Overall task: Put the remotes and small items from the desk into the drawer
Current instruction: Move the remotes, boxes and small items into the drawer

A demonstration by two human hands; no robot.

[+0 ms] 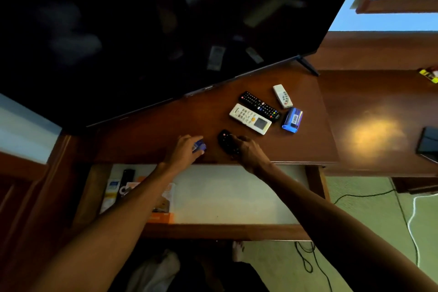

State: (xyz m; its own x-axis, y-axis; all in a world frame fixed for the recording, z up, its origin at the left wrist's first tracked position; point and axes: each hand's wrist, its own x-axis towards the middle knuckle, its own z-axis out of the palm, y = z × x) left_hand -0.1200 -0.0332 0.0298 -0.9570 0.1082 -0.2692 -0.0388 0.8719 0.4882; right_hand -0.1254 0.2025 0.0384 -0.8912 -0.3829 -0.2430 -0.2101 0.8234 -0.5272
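On the brown desk, my left hand closes around a small blue item near the front edge. My right hand grips a rounded black remote beside it. Further back lie a white remote with a screen, a long black remote, a small white remote and a blue packet. Below the desk edge the drawer stands pulled out, with a pale lining. Its left end holds a black remote and some papers.
A large dark TV leans over the back of the desk. At the right are a black flat object and a yellow item. Cables run across the green floor.
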